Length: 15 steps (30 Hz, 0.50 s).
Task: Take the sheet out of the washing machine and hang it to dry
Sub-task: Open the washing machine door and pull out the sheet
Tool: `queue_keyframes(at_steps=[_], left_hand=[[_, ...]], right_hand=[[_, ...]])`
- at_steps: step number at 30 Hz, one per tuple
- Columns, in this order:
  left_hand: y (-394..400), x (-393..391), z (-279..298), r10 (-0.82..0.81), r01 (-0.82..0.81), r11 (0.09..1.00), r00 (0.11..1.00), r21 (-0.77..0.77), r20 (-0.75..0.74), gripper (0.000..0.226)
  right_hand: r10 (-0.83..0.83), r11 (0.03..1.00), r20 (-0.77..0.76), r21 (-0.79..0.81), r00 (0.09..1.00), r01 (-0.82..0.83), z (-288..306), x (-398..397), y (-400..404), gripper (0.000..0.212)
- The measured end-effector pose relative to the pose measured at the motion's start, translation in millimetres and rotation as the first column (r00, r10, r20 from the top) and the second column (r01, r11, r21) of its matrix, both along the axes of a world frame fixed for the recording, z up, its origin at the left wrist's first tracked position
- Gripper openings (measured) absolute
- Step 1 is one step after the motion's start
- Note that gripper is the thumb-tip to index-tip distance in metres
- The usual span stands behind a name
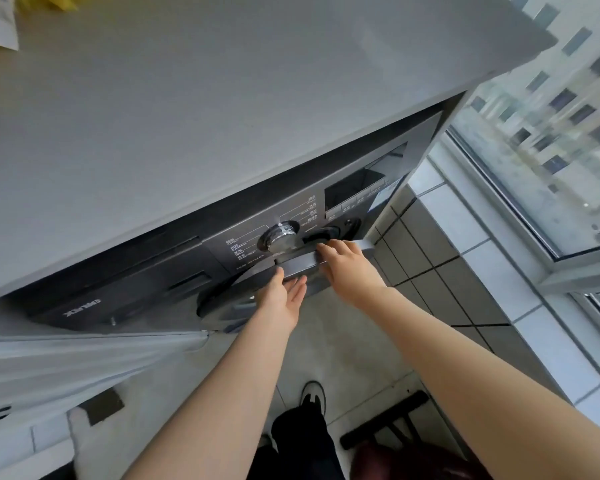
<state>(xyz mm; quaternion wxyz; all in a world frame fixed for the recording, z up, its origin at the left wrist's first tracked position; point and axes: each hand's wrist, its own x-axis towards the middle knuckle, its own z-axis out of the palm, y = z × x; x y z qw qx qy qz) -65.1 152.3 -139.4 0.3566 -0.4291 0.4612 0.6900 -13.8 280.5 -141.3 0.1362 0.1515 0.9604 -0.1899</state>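
The washing machine (174,271) is dark grey, smooth and hard, and it sits under a flat grey counter (222,109). Its round door (257,289) is below the shiny knob (280,237). Both hands are at the top edge of the door. The left hand (284,292) has straight fingers pressed flat against the door. The right hand (347,261) curls its fingers over the door's edge, just beside the knob. The sheet cannot be seen; it is probably inside, behind the door. A wet sheet will likely be heavy, soft and floppy, so it is best grabbed in big bunches with both hands.
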Motion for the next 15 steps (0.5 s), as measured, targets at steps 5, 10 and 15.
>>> queue_keyframes(at_steps=[5, 10, 15], left_hand=[[-4.6, 17.3, -5.7, 0.030, -0.030, 0.999, 0.999, -0.019, -0.026, 0.028], [-22.2, 41.0, -0.9, -0.062, 0.062, 0.998, 0.998, -0.011, -0.031, 0.035], [-49.9, 66.3, 7.4, -0.158, 0.157, 0.987, 0.986, -0.028, -0.045, 0.025]], right_hand=[[-0.010, 0.997, 0.025, 0.072, 1.000, 0.008, 1.4, 16.4, -5.9, 0.054], [-0.058, 0.998, 0.056, -0.005, 0.997, 0.058, 3.2, 40.1, -7.1, 0.035], [-0.049, 0.991, 0.120, -0.121, 0.992, 0.063, 9.9, 73.3, -20.8, 0.033]])
